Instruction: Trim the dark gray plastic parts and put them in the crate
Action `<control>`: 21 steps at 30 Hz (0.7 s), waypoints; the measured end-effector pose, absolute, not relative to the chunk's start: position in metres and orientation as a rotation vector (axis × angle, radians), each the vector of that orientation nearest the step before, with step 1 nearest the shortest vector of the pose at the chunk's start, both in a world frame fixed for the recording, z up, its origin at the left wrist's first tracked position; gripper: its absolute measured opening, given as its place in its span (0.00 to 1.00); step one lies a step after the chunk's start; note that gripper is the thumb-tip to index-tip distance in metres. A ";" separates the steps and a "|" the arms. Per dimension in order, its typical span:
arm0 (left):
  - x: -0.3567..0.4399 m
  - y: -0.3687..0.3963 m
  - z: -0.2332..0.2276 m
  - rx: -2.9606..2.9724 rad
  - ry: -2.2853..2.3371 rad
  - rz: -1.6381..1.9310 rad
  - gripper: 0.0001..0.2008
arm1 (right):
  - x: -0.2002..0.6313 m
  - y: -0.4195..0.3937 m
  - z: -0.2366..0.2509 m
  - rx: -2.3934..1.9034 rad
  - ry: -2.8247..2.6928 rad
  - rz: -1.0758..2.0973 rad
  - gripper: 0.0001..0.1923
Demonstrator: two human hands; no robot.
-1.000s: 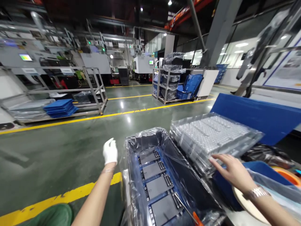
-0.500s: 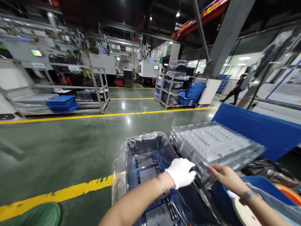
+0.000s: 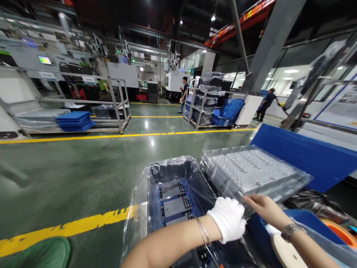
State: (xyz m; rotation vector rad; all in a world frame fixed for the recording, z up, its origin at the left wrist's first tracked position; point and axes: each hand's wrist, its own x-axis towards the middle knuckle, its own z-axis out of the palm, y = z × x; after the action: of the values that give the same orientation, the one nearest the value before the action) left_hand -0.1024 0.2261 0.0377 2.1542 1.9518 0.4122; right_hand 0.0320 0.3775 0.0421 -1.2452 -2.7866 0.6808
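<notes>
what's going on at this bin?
A person's gloved left hand is reaching over the plastic-lined bin, fingers curled. The bare right hand has its fingertips at the near edge of the clear plastic stack beside the bin. Whether either hand has a firm grip isn't clear. Gray panels lie in a row inside the bin, partly hidden by the left forearm.

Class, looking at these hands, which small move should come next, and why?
Probably the gloved left hand should pinch the near edge of the clear bubbled plastic: the bare right hand is at that edge, with the left close beside it.
</notes>
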 end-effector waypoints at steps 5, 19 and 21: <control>-0.103 0.223 0.038 2.134 1.937 0.357 0.22 | 0.028 0.376 0.046 -1.297 -2.833 0.651 0.24; -0.095 0.252 0.057 2.207 2.032 0.335 0.32 | 0.002 0.360 0.066 -1.686 -2.877 0.179 0.13; -0.099 0.256 0.064 2.222 1.985 0.296 0.27 | 0.002 0.359 0.070 -1.684 -2.849 0.135 0.13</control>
State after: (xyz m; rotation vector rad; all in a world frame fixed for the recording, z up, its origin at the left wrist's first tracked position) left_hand -0.0992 0.2558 0.0635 2.2223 1.9854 0.2959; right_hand 0.0025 0.3590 0.0701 -1.6836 -2.8490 0.1349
